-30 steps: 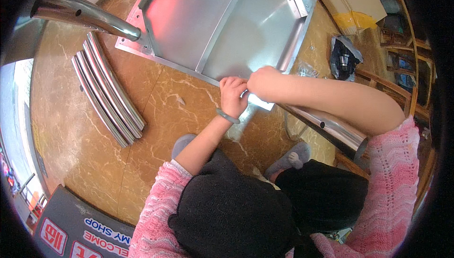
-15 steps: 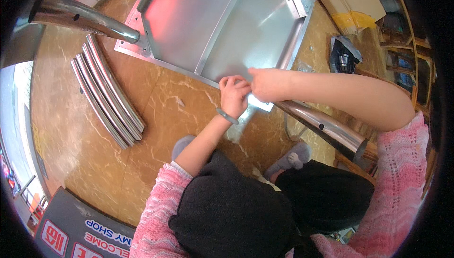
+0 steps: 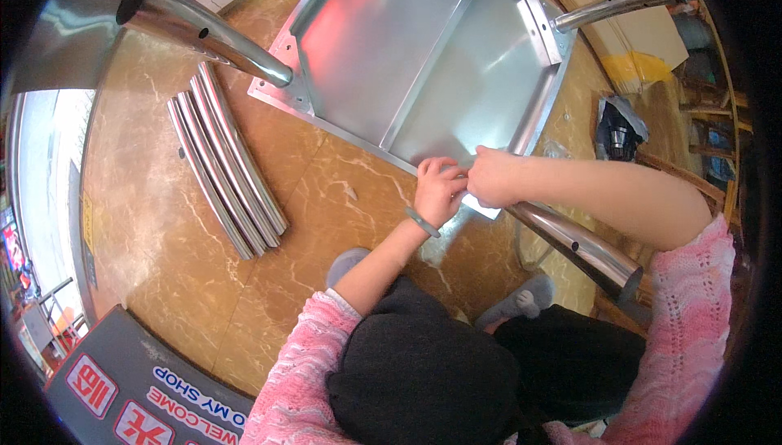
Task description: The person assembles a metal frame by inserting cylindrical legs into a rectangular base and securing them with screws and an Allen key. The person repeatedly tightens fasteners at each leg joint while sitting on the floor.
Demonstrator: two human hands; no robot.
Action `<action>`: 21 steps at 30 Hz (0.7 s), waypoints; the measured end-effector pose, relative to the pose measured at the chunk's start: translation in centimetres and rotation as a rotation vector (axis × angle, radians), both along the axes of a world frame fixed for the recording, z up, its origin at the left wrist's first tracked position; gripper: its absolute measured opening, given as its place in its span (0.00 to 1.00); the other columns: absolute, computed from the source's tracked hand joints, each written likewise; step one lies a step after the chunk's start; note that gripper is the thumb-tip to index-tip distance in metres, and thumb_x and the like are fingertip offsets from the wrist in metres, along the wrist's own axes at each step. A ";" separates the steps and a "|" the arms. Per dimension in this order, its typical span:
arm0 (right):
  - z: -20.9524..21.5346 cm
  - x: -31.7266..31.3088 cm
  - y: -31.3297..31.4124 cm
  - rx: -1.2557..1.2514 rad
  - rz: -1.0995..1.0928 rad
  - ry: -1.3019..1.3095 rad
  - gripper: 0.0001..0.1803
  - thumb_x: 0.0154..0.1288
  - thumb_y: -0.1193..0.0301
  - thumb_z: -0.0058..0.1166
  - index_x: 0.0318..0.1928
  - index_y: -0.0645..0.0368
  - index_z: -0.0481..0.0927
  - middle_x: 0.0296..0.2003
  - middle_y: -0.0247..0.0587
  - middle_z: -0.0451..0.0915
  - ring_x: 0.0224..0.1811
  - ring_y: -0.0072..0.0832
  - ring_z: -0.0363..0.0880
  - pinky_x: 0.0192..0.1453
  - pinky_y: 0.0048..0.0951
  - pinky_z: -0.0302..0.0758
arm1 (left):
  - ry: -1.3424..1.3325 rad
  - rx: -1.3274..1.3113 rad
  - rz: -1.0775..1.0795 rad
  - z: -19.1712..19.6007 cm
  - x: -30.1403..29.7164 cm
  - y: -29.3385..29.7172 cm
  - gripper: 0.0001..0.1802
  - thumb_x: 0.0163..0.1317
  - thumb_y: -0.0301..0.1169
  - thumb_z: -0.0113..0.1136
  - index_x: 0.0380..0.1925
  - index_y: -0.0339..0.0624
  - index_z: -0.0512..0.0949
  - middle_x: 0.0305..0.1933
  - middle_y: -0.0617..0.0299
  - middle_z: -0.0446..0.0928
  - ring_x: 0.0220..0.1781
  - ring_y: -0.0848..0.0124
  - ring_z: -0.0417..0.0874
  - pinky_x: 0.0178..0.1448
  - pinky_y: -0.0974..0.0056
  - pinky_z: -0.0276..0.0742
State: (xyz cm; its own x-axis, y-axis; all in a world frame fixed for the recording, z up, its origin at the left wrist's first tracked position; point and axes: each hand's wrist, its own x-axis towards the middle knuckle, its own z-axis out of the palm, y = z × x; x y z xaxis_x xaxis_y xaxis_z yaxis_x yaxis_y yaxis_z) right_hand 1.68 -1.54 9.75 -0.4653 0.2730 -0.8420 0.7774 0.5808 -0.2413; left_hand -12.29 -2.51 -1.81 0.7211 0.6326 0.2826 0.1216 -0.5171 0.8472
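Note:
A metal tabletop panel (image 3: pixel 366 62) lies underside up on the floor, a rib across its middle. At its near right corner both hands meet, close beside a chrome tubular leg (image 3: pixel 578 245). My left hand (image 3: pixel 440 192) has its fingers curled over the panel's near edge, a bangle on the wrist. Closed in a fist, my right hand (image 3: pixel 494 178) presses against the left fingertips. Whatever the fingers of either hand hold is hidden behind them. Two more chrome legs show: one at the left corner (image 3: pixel 208 33), one at the far right corner (image 3: pixel 623 5).
Several curved chrome tubes (image 3: pixel 228 160) lie side by side on the brown marbled floor (image 3: pixel 318 217) at left. An opened dark bag (image 3: pixel 621 129) of parts and flattened cardboard (image 3: pixel 615 13) are at right. A grey doormat (image 3: pixel 138 380) lies near left; my slippered foot (image 3: pixel 521 298) is below the panel.
The whole scene has shifted right and slightly down in the picture as my head turned. Both hands remain at the same panel corner, in nearly the same pose.

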 end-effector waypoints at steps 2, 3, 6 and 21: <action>-0.2 -0.4 -0.2 -0.096 -0.393 -0.092 0.06 0.51 0.67 0.52 0.22 0.51 0.81 0.24 0.35 0.80 0.32 0.28 0.78 0.49 0.31 0.65 | -0.047 -0.024 0.052 0.1 0.0 -0.3 0.11 0.38 0.24 0.59 0.26 0.48 0.79 0.35 0.70 0.77 0.46 0.63 0.71 0.53 0.52 0.60; -0.2 -0.4 -0.2 -0.094 -0.483 -0.072 0.06 0.52 0.67 0.52 0.23 0.50 0.81 0.24 0.35 0.80 0.33 0.27 0.79 0.49 0.32 0.65 | -0.060 -0.024 0.074 0.2 0.0 -0.4 0.11 0.38 0.24 0.59 0.26 0.48 0.79 0.34 0.70 0.77 0.45 0.63 0.71 0.53 0.52 0.60; -0.1 -0.5 -0.1 -0.070 -0.463 -0.070 0.07 0.52 0.68 0.51 0.22 0.50 0.81 0.23 0.36 0.80 0.33 0.27 0.79 0.50 0.36 0.64 | -0.077 0.019 0.108 0.0 0.1 -0.5 0.10 0.37 0.23 0.59 0.24 0.48 0.79 0.31 0.70 0.75 0.44 0.64 0.71 0.51 0.53 0.60; -0.1 -1.6 0.3 0.029 -0.388 -0.157 0.05 0.50 0.70 0.52 0.26 0.51 0.82 0.24 0.35 0.80 0.31 0.29 0.79 0.51 0.37 0.63 | -0.055 0.098 0.078 -1.0 -0.1 -0.5 0.12 0.32 0.21 0.55 0.22 0.47 0.76 0.28 0.66 0.72 0.42 0.63 0.71 0.50 0.55 0.60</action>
